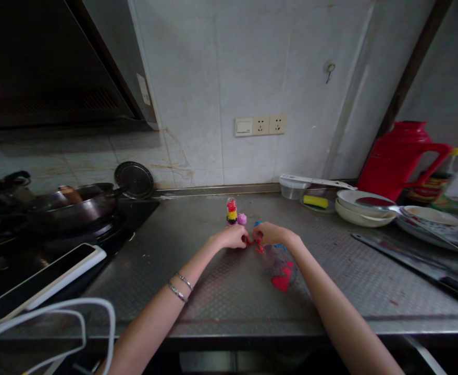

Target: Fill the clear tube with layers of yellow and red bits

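My left hand (pixel 234 237) is closed over the metal counter, its fingertips pinching a small red piece (pixel 246 240). Close to its right, my right hand (pixel 271 233) is also closed, with thin red bits (pixel 259 247) at its fingertips; their exact kind is too small to tell. Behind the left hand stands a small clear jar (pixel 232 210) showing red, yellow and black layers. A pink lump (pixel 242 219) sits beside the jar. Blue bits (pixel 280 246) lie near the right hand. Below them is a clear plastic bag (pixel 282 276) with red shapes on it.
On the left are a stove with a pan (pixel 76 205), a white-edged device (pixel 47 278) and a white cable (pixel 111 317). To the right stand stacked bowls (pixel 363 214), a yellow sponge (pixel 315 202), a knife (pixel 408 263) and a red thermos (pixel 395 161).
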Demonstrator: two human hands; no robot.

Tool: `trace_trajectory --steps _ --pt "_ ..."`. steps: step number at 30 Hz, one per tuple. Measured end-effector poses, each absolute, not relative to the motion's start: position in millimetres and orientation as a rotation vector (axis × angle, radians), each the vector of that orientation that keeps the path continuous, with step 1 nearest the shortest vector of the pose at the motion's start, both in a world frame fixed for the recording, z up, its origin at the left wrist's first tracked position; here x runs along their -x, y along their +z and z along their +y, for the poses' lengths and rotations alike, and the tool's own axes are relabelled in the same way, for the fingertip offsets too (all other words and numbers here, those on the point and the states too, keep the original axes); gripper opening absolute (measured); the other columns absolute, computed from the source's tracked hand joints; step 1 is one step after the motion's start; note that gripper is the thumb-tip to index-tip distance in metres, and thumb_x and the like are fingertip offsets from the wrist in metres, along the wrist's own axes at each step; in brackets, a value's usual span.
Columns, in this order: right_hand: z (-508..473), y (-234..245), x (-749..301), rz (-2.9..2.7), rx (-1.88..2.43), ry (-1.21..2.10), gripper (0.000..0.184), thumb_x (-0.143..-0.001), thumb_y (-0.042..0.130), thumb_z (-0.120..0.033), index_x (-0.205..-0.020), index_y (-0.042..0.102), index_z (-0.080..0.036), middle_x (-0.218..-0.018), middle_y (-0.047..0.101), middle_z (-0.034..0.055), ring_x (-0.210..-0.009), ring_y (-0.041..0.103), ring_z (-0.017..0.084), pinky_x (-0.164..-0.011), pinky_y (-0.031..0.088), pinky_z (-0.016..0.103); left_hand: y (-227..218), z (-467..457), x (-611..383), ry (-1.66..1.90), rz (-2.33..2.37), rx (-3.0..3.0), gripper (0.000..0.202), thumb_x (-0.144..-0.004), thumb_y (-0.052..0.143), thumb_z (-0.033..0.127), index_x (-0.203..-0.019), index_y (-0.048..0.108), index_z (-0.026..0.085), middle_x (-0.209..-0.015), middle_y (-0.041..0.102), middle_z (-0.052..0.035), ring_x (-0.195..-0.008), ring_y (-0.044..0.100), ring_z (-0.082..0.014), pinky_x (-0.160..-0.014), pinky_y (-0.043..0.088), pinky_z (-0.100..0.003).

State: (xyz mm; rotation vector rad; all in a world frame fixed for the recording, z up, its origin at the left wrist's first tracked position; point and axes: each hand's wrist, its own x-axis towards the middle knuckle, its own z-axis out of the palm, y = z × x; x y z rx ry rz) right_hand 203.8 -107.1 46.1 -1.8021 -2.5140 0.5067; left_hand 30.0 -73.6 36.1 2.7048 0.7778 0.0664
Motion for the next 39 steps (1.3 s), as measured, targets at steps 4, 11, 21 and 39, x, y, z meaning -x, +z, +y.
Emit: trace_trajectory --steps 4,11,21,39 --pt "-107.3 47.1 -203.9 -2.494 1.800 0.504 0.028 -0.059 0.056 -0.010 -0.084 0.066 -0.017 -0.074 0.065 0.0020 -0.062 0.056 0.010 -0.049 0.033 0.016 42.5 -80.9 -30.1 0.060 0.850 -2.784 0.025 -0.069 0.052 0.017 -0.089 0.066 0.023 -0.083 0.066 -0.0005 -0.072 0.058 -0.0119 -0.064 0.041 -0.019" --pt "-110.1 50.1 -202.8 -2.457 1.815 0.518 0.026 -0.059 0.055 -0.010 -0.081 0.066 -0.016 -0.072 0.065 0.0027 -0.061 0.056 0.011 -0.048 0.034 0.016 43.0 -87.9 -32.8 0.117 0.964 -2.878 0.018 -0.073 0.051 0.021 -0.081 0.067 0.023 -0.084 0.064 -0.0042 -0.076 0.058 -0.0158 -0.065 0.042 -0.022" --pt "-107.7 47.6 -203.5 -2.465 1.795 0.497 0.026 -0.059 0.053 -0.009 -0.080 0.067 -0.015 -0.074 0.066 0.0042 -0.062 0.057 0.011 -0.048 0.034 0.016 32.0 -80.0 -34.1 0.174 0.937 -2.814 0.015 -0.071 0.053 0.020 -0.077 0.066 0.017 -0.082 0.062 -0.0068 -0.075 0.057 -0.0155 -0.067 0.041 -0.023" --pt "-105.4 45.2 -205.9 -2.408 1.783 0.593 0.030 -0.058 0.053 -0.010 -0.084 0.068 -0.016 -0.076 0.067 0.0037 -0.065 0.058 0.012 -0.051 0.037 0.016 151.4 -35.7 -5.6 0.655 1.001 -2.697 0.019 -0.066 0.054 0.018 -0.076 0.068 0.009 -0.068 0.061 -0.0036 -0.062 0.051 -0.0102 -0.059 0.038 -0.020"
